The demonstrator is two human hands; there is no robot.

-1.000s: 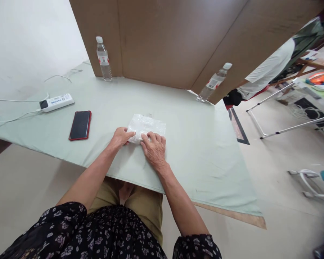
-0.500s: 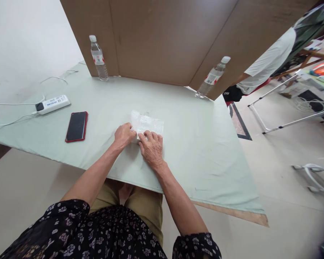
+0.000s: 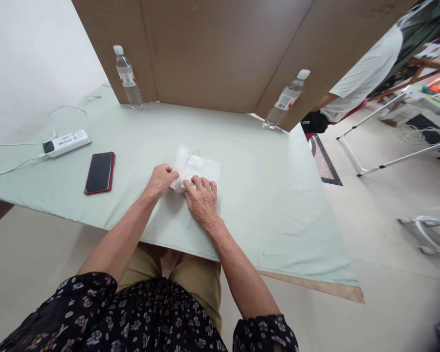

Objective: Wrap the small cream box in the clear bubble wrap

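A small piece of clear bubble wrap [image 3: 203,166], seemingly folded, lies on the cloth-covered table in front of me. At its left edge, my left hand [image 3: 161,180] is closed in a pinch on the wrap. My right hand [image 3: 203,198] rests over the near side with bent fingers, gripping the wrap against the table. Whether anything is inside the wrap I cannot tell.
Left of my hands lie a phone [image 3: 99,172] in a red case and a white power strip [image 3: 66,143] with cables. Two water bottles [image 3: 128,78] [image 3: 286,99] stand by a tall cardboard panel [image 3: 220,54]. A person's white sleeve [image 3: 370,61] shows at right, beyond the pale green table [image 3: 278,210].
My left hand has moved a little left, widening the gap between my hands. The wrap's left end looks more spread. My right hand stays on the wrap, and the view has shifted slightly.
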